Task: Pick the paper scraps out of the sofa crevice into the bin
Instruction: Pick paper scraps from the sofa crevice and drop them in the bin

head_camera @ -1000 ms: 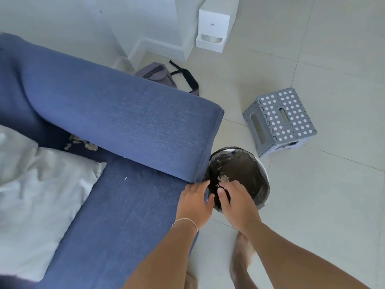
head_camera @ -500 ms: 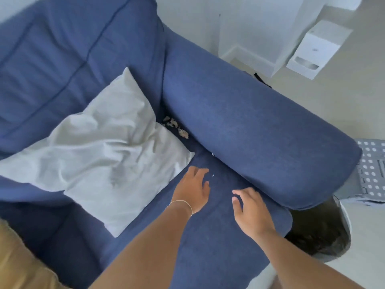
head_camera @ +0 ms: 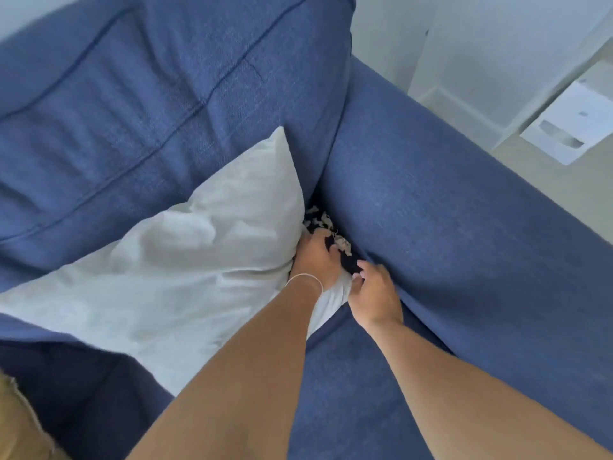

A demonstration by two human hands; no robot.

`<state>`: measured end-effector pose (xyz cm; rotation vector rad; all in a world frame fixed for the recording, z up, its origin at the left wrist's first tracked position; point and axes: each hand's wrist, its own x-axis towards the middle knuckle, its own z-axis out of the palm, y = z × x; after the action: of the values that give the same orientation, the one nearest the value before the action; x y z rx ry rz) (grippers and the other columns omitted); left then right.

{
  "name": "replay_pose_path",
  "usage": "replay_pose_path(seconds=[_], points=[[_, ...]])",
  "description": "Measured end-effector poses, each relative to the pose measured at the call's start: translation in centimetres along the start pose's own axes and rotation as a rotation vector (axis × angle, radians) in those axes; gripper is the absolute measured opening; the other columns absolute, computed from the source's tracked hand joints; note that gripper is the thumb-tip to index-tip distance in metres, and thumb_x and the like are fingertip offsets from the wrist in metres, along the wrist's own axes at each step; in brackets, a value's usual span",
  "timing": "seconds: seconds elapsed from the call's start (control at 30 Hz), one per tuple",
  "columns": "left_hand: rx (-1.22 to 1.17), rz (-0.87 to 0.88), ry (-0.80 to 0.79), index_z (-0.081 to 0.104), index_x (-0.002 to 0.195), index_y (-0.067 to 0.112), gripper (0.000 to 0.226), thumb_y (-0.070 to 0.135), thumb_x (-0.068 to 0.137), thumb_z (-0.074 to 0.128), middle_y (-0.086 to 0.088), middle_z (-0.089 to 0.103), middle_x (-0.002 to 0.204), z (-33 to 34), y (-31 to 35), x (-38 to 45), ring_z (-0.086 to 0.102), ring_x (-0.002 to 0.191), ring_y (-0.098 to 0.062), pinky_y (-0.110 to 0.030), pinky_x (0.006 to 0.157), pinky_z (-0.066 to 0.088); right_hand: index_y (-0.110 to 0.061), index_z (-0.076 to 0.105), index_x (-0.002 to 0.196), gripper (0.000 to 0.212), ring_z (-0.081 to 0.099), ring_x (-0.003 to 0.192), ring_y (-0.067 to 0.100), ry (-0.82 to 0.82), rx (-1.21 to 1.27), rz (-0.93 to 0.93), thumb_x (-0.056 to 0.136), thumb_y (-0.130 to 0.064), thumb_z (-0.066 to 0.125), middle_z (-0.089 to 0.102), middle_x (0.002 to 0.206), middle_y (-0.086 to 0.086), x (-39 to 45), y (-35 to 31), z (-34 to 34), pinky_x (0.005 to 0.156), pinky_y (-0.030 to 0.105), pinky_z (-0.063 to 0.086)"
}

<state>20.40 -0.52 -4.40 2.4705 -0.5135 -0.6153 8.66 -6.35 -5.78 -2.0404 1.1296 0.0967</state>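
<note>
Both hands have moved from the seat to the crevice beside the armrest (head_camera: 447,207): the left hand (head_camera: 316,257) digs fingers-down among the scraps (head_camera: 326,227), grip hidden, against the pillow (head_camera: 185,260); the right hand (head_camera: 373,295) hovers half-open, empty

You're in somebody's living room, pretty clearly a home. You've got a blue fabric sofa (head_camera: 205,78) filling most of the view, with a fat padded armrest (head_camera: 447,200) and a stitched back cushion. A rumpled white pillow (head_camera: 185,260) is lying on the seat, the kind of thing you only see where people actually lounge. Off to the right there's a pale tiled floor (head_camera: 544,190), plain white walls with a skirting board (head_camera: 464,109), and a white box (head_camera: 577,124) sitting on the floor by the wall.
</note>
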Motion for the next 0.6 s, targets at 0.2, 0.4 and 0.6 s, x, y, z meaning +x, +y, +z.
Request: replay_pose_path(seconds=[0.2, 0.4, 0.6], points=[[0.327, -0.021, -0.134, 0.044, 0.131, 0.007, 0.061, 0.022, 0.076, 0.062, -0.025, 0.043, 0.134, 2.8, 0.4, 5.5, 0.041, 0.123, -0.038, -0.042, 0.11, 0.032, -0.013, 0.064, 0.119, 0.036, 0.065, 0.112, 0.037, -0.015, 0.008, 0.248, 0.094, -0.038, 0.055, 0.07, 0.12, 0.015, 6.1, -1.5, 2.6, 0.077, 0.037, 0.047], [0.361, -0.055, -0.064, 0.045, 0.136, 0.006, 0.054, 0.015, 0.085, 0.061, -0.024, 0.033, 0.149, 3.8, -1.1, 9.3, 0.034, 0.137, -0.039, -0.041, 0.118, 0.023, -0.018, 0.072, 0.114, 0.045, 0.068, 0.107, 0.034, 0.027, 0.079, 0.414, 0.087, -0.052, 0.062, 0.074, 0.113, 0.011, 9.0, -2.5, 4.7, 0.088, 0.042, 0.056], [0.306, -0.04, 0.011, 0.062, 0.122, 0.008, 0.034, 0.013, 0.088, 0.058, -0.021, 0.051, 0.137, 4.9, -2.0, 10.4, 0.048, 0.126, -0.035, -0.036, 0.104, 0.035, -0.032, 0.076, 0.107, 0.033, 0.068, 0.101, 0.031, 0.137, 0.227, 0.5, 0.087, -0.053, 0.061, 0.077, 0.104, 0.0, 9.4, -2.7, 5.8, 0.094, 0.044, 0.052]])
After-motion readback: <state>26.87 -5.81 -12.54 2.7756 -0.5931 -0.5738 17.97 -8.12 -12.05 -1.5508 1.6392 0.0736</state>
